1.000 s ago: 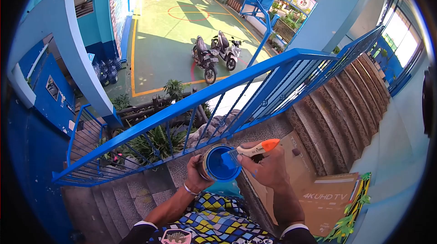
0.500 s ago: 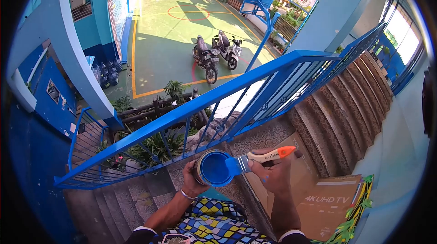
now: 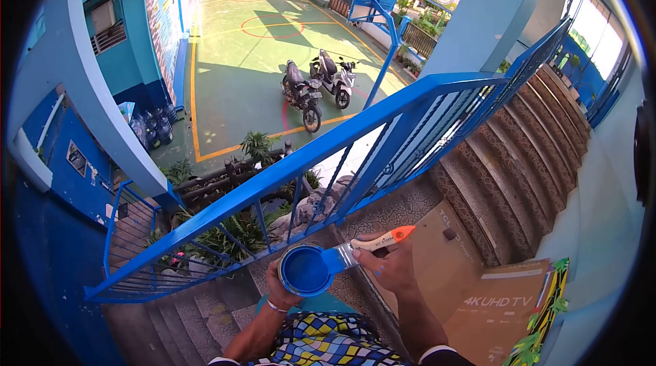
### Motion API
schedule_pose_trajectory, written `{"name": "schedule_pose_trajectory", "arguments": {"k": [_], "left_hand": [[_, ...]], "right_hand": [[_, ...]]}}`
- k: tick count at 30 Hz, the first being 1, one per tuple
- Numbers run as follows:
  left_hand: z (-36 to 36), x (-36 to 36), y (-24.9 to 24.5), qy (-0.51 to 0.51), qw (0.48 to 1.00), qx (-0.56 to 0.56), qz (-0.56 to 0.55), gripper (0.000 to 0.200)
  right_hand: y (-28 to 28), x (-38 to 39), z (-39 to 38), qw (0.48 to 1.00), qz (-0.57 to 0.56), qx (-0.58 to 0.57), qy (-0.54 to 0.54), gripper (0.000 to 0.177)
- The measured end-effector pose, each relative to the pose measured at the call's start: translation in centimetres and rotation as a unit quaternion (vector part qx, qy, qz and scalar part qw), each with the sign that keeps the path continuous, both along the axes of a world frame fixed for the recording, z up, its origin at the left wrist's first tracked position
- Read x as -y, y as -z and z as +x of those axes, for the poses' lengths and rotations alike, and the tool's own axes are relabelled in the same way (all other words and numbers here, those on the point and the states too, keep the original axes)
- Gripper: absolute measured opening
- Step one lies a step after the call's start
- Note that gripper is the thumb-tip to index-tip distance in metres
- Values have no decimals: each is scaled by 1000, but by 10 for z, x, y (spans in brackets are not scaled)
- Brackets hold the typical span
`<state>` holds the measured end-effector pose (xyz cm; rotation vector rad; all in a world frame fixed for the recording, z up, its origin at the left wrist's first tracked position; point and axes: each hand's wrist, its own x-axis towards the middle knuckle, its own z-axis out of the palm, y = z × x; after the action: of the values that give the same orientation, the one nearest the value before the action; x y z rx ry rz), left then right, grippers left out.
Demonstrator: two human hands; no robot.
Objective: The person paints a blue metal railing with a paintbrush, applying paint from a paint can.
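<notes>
My left hand (image 3: 277, 289) is wrapped round the side of a paint can (image 3: 305, 270), its open top facing me and blue paint showing inside. In my right hand (image 3: 389, 263) is a paintbrush (image 3: 372, 244) with a pale wooden handle and an orange end. Its bristles are coated in blue and lie at the can's right rim. A few blue smudges mark the right hand. Just beyond both hands runs a blue metal railing (image 3: 287, 171).
Stone-patterned steps (image 3: 506, 154) rise on the right, and others (image 3: 184, 325) descend at lower left. Flattened cardboard (image 3: 444, 284) covers part of the landing. Below the railing are plants (image 3: 236, 236) and a court (image 3: 232, 92) with two parked motorbikes (image 3: 301, 96).
The can and brush sit slightly further left in view, with the can's opening turned more toward me. Both hands keep their hold. The whole view has shifted a little.
</notes>
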<state>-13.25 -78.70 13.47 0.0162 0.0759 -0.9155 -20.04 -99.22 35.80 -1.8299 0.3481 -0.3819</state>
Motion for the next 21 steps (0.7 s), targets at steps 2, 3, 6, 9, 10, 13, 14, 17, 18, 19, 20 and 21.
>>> {"name": "schedule_pose_trajectory", "arguments": {"k": [2, 3, 6, 9, 10, 13, 14, 17, 18, 19, 20, 21], "left_hand": [[2, -8, 26, -18, 999, -39, 31, 67], [0, -16, 33, -23, 998, -55, 26, 65], [3, -26, 56, -29, 995, -89, -34, 64], [8, -46, 96, -37, 996, -69, -32, 68], [10, -53, 109, -32, 995, -68, -68, 69], [9, -69, 164, -36, 994, -81, -70, 69], [8, -74, 184, -46, 996, -76, -30, 67], [5, -93, 233, -77, 990, -76, -85, 66], [4, -100, 254, -91, 990, -77, -79, 65], [3, -106, 278, -106, 989, -78, -75, 65], [1, -113, 309, -123, 987, -86, -62, 64], [-2, -120, 341, -139, 985, -94, -49, 63]], "right_hand": [[16, -4, 8, 998, 57, -9, 5, 25], [20, -9, 9, 995, 94, -18, 0, 25], [57, -20, 17, 996, 60, -31, -56, 26], [90, -35, 31, 996, 41, -62, -48, 29], [99, -42, 34, 994, 79, -76, -18, 29], [140, -61, 38, 982, 180, -62, 8, 29], [167, -63, 37, 978, 206, -40, -16, 30], [257, -85, 41, 966, 245, -39, -70, 35], [285, -92, 42, 970, 221, -65, -79, 39], [311, -100, 48, 973, 193, -90, -88, 43], [336, -112, 55, 973, 191, -59, -112, 36], [360, -126, 57, 972, 188, -34, -135, 29]]}}
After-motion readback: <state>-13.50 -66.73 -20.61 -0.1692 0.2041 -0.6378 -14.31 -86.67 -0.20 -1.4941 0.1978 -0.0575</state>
